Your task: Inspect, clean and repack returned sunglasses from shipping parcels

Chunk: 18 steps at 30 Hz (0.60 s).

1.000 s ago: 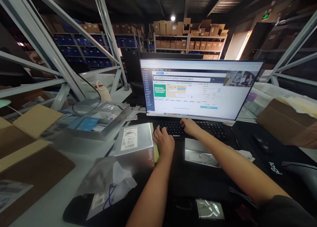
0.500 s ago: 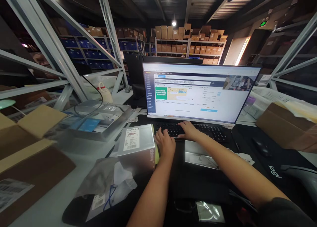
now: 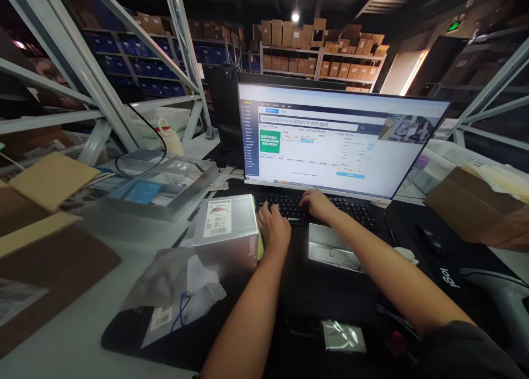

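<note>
Both of my hands rest on a black keyboard [image 3: 289, 201] below a lit monitor [image 3: 322, 153]. The fingers of my left hand [image 3: 275, 227] are spread over its left end, with nothing held. My right hand [image 3: 320, 205] lies over the middle keys, fingers apart and bent, also holding nothing. Close by my left hand stands a silver box [image 3: 225, 230] with a white label reading "Wakening" and a picture of glasses. A smaller open silver box [image 3: 328, 252] sits under my right forearm. On the screen are a search bar, a green panel and a small camera picture.
An open cardboard box [image 3: 53, 269] is at the left, near a grey tray [image 3: 165, 208] of papers. A clear plastic bag [image 3: 202, 291] lies in front. At the right are a mouse [image 3: 430, 238], a barcode scanner [image 3: 496, 291] and a brown carton [image 3: 463, 208].
The view has tilted down slightly. A yellow pop-up panel on the screen has gone, leaving text and blue buttons. My hands stay on the keyboard, the right one shifted slightly.
</note>
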Each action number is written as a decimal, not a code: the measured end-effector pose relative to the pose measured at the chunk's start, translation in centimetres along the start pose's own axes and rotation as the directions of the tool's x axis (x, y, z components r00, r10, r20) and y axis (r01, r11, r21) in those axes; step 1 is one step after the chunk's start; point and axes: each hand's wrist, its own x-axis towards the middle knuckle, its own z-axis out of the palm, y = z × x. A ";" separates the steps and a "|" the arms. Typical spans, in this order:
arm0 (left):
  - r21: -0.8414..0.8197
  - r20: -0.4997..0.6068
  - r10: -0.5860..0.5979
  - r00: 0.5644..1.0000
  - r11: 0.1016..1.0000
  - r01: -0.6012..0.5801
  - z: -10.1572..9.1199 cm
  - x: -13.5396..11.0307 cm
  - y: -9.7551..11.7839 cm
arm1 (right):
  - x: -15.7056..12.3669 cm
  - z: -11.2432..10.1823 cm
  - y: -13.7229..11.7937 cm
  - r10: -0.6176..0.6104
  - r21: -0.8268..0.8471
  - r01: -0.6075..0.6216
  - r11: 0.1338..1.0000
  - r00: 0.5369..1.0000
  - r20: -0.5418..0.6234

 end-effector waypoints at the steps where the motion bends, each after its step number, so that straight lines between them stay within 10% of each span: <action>1: -0.003 0.004 -0.006 1.000 1.000 0.006 0.0 0.0 0.0 | 0.1 0.1 0.1 -0.012 0.005 0.012 1.000 1.000 0.014; 18: -0.028 0.007 -0.030 1.000 0.999 0.030 0.0 0.0 0.2 | 0.1 0.9 -1.0 -0.064 0.031 0.062 0.998 0.995 0.078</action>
